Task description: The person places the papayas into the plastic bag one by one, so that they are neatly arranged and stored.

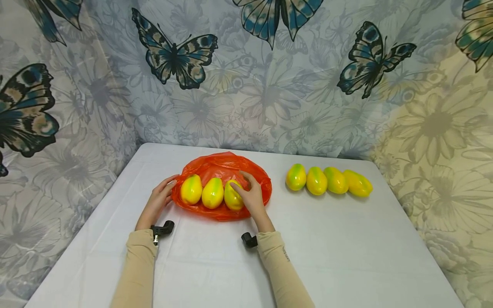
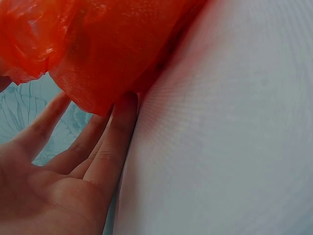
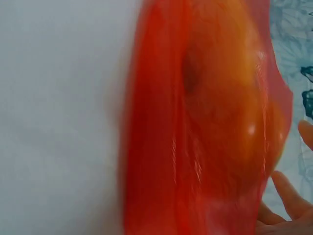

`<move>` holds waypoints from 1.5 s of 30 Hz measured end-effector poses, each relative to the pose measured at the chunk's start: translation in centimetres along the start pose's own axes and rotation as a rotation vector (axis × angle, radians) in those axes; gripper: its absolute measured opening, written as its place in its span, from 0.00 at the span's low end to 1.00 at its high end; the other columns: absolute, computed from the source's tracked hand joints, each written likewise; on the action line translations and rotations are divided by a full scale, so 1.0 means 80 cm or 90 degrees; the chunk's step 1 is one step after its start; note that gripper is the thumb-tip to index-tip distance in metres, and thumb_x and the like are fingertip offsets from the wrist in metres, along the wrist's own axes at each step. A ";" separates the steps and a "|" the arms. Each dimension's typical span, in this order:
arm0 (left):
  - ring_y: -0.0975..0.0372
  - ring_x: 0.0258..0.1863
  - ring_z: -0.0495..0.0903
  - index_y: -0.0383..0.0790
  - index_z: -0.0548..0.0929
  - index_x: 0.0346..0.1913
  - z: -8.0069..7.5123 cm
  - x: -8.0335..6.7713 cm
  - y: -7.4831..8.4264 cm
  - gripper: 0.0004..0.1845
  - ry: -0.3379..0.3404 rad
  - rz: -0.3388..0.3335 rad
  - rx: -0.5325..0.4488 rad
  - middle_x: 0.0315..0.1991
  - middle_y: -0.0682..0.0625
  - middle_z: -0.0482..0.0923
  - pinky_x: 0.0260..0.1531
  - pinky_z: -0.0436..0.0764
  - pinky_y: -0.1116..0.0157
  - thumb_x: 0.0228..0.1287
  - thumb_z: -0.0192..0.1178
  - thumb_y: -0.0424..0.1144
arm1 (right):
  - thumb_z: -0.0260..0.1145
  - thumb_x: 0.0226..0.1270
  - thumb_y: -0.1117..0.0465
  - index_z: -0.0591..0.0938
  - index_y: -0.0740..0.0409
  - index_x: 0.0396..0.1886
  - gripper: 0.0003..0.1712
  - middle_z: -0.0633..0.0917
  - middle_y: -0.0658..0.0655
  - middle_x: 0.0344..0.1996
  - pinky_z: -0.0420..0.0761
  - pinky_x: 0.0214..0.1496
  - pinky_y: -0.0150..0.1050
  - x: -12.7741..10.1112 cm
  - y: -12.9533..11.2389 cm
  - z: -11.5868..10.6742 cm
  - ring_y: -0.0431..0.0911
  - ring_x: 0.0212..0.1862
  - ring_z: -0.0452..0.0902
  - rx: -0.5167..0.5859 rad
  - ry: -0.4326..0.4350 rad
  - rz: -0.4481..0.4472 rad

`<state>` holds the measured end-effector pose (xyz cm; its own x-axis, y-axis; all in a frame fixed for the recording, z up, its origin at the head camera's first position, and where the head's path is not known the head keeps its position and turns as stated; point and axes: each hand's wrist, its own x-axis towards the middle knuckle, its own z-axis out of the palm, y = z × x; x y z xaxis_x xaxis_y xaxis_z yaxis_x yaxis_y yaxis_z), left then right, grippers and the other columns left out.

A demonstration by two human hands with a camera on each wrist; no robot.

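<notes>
A red plastic bag (image 1: 222, 168) lies spread open on the table, holding a row of three glossy, yellow-green, papaya-like fruits: a left one (image 1: 191, 190), a middle one (image 1: 212, 193) and a right one (image 1: 233, 200). My right hand (image 1: 253, 197) has its thumb and fingers around the right fruit. In the right wrist view, that fruit (image 3: 230, 103) shows blurred through the bag. My left hand (image 1: 158, 202) touches the bag's left edge. Seen from the left wrist, its fingers (image 2: 110, 156) are fairly straight, with their tips partly hidden by the red plastic.
Several similar yellow-green fruits (image 1: 316, 181) lie in a row at the right back of the white table (image 1: 346, 248). Butterfly-printed cloth (image 1: 269, 102) hangs behind and along the sides. A small black device (image 1: 163, 229) is worn on each wrist.
</notes>
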<state>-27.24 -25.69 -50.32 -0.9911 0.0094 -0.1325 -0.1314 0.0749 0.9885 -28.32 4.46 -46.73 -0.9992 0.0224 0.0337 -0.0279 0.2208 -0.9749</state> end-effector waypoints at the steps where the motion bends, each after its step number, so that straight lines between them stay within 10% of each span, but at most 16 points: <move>1: 0.75 0.50 0.76 0.50 0.60 0.75 -0.001 0.000 -0.001 0.34 0.002 -0.001 0.001 0.75 0.44 0.57 0.48 0.76 0.81 0.73 0.48 0.60 | 0.72 0.61 0.54 0.75 0.52 0.65 0.32 0.74 0.56 0.66 0.64 0.74 0.52 0.002 -0.001 -0.002 0.54 0.72 0.64 0.003 0.002 -0.006; 45: 0.73 0.51 0.75 0.50 0.60 0.75 -0.003 0.001 -0.004 0.33 0.004 -0.008 -0.003 0.75 0.43 0.57 0.48 0.76 0.81 0.74 0.47 0.58 | 0.68 0.66 0.56 0.70 0.57 0.69 0.34 0.70 0.59 0.70 0.55 0.79 0.47 0.072 0.003 -0.174 0.51 0.76 0.57 0.001 0.154 0.001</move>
<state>-27.28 -25.93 -50.62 -0.9894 0.0023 -0.1451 -0.1445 0.0696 0.9870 -33.69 18.23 -43.68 -0.9630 0.2562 0.0833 -0.0262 0.2187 -0.9754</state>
